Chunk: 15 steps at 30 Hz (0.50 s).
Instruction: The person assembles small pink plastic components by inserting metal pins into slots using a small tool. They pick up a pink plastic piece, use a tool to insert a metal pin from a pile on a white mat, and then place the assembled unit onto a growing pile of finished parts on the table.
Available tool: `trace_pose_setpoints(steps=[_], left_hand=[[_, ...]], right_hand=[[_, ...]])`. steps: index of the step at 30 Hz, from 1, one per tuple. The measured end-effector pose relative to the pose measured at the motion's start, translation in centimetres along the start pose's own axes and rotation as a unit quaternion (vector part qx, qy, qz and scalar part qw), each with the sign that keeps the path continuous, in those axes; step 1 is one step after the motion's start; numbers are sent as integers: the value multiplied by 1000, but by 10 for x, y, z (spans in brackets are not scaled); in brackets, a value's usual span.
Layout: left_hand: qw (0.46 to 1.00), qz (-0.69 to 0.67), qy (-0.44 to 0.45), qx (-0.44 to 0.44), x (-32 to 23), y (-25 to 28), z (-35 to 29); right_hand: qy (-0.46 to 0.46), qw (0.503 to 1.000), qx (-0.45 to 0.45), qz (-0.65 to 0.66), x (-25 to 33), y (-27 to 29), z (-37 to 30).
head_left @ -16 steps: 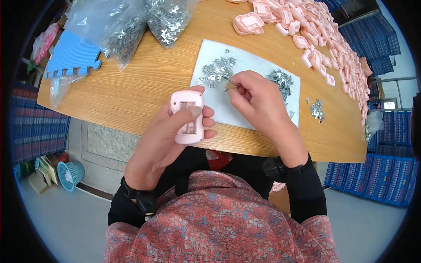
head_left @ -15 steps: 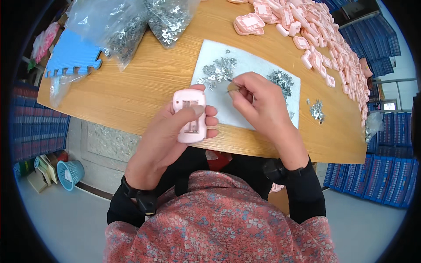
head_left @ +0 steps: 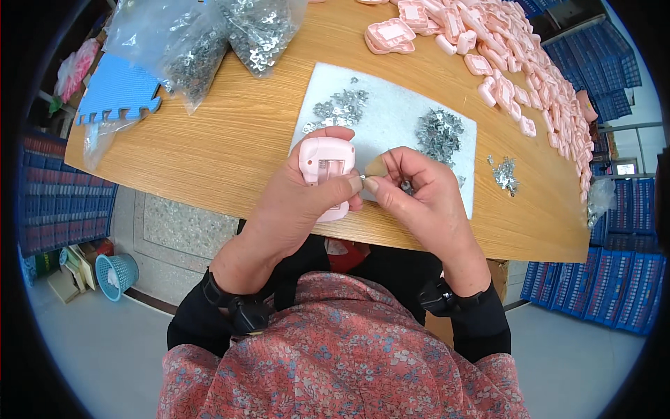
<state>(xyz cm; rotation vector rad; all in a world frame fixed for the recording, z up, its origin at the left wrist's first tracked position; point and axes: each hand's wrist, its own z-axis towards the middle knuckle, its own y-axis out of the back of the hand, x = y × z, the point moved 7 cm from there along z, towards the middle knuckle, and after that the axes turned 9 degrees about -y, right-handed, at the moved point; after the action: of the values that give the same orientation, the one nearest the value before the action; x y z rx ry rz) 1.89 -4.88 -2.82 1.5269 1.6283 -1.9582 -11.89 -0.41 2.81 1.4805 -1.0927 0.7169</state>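
the left hand [head_left: 293, 202] held a pink plastic case [head_left: 326, 167] over the near edge of the wooden tabletop [head_left: 230, 140], its fingers wrapped around the case and the thumb pressed across its lower part. the right hand [head_left: 426, 199] had come in from over the white mat [head_left: 391, 119], where it was half a second before, and now sat right beside the case, thumb and forefinger pinched together on a tiny metal piece [head_left: 363, 178] at the case's right edge; the fingertips of both hands were touching there. the case had been tilted a little and sat closer to the right hand than before. a thin tool [head_left: 394, 164] stuck up from the right fist.

on the mat lay two heaps of small metal parts [head_left: 440, 133], and a smaller scatter sat on the bare wood to the right. pink cases [head_left: 516, 77] were piled along the far right edge. clear bags of metal parts [head_left: 209, 42] and a blue foam tile [head_left: 115, 91] lay at the far left.
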Motion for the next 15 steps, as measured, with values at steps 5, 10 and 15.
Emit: trace_pose_setpoints(steps=[5, 10, 15], left_hand=[[999, -24, 34, 4, 6, -8, -1], [979, -164, 118, 23, 15, -11, -1], [976, -160, 144, 25, 23, -12, -4]], right_hand=[[-44, 992, 28, 116, -12, 0, -1], [41, 996, -8, 73, 3, 4, 1], [52, 997, -24, -48, 4, -4, 4]])
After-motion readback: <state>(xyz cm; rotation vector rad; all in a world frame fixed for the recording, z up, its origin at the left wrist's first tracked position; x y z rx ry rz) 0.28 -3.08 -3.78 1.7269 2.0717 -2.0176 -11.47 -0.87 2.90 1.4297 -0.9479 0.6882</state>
